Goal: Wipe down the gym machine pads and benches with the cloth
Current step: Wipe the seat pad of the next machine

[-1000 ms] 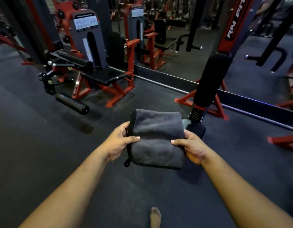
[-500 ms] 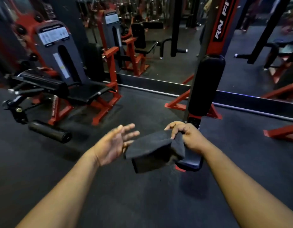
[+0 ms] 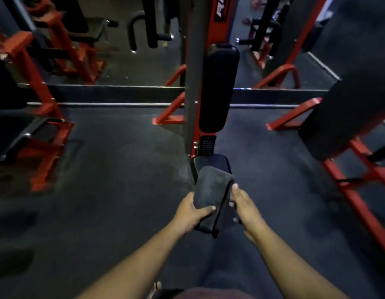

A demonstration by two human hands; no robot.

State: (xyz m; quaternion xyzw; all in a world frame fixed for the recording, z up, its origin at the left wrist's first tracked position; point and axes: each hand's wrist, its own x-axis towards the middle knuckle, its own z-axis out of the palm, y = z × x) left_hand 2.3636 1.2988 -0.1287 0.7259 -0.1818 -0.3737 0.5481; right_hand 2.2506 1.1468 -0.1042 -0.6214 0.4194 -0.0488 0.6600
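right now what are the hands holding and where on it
The folded dark cloth. The left hand grips its lower left edge, thumb across the top. The right hand touches its right edge; a grip there cannot be told.

Dim gym, dark rubber floor [image 3: 113, 190], wall mirror [image 3: 126, 61], red frames [image 3: 295, 117]

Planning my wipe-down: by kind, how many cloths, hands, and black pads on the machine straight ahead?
Cloths: 1, the cloth
Hands: 2, left hand and right hand
Pads: 2, upright pad and seat pad
Total: 5
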